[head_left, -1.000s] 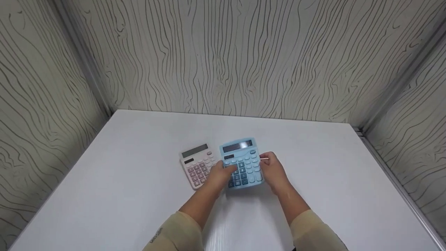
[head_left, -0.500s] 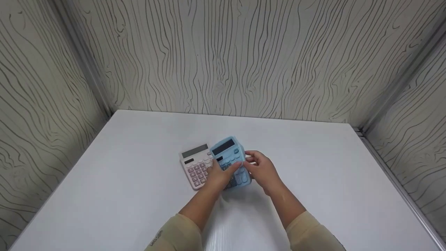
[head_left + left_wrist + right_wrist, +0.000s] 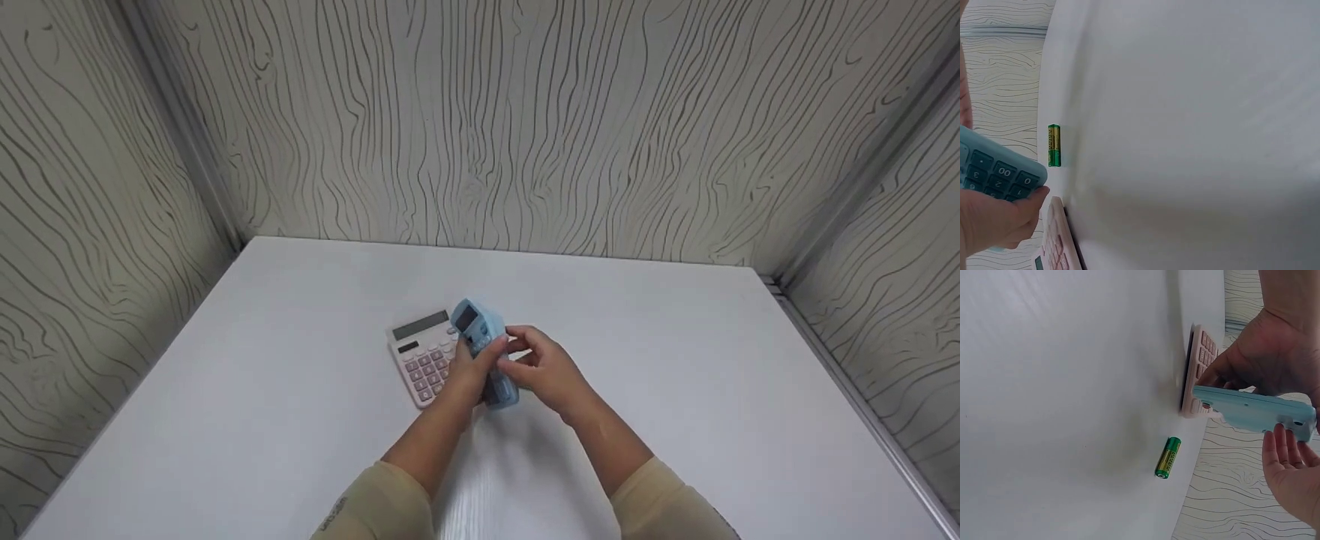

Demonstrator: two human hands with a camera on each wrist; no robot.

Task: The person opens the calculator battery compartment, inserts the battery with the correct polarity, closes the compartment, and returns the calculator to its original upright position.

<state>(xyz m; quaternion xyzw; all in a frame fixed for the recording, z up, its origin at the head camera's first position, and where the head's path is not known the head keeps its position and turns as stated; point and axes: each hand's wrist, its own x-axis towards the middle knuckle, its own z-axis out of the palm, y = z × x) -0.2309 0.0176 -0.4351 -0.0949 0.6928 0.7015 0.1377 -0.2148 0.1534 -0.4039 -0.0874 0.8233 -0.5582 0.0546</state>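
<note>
A light blue calculator [image 3: 487,345] is held on its side edge above the table by my left hand [image 3: 466,373]. The left thumb lies across its key side, and in the left wrist view its dark keys [image 3: 996,174] show near that hand. My right hand [image 3: 551,371] is at its right; in the right wrist view the fingertips [image 3: 1279,433] touch the calculator's back [image 3: 1252,412], fairly straight. A pink calculator [image 3: 420,360] lies face up just left, partly covered by the left hand. A green and gold battery [image 3: 1168,457] lies on the table below.
The white table [image 3: 247,390] reaches to wood-patterned panels [image 3: 465,135] at the back and sides. Metal strips [image 3: 180,142] run along the corners. The pink calculator is close beside the left hand.
The blue calculator has turned from facing up to standing on edge, its back toward the right. My right hand has moved left with it. The pink calculator has stayed put.
</note>
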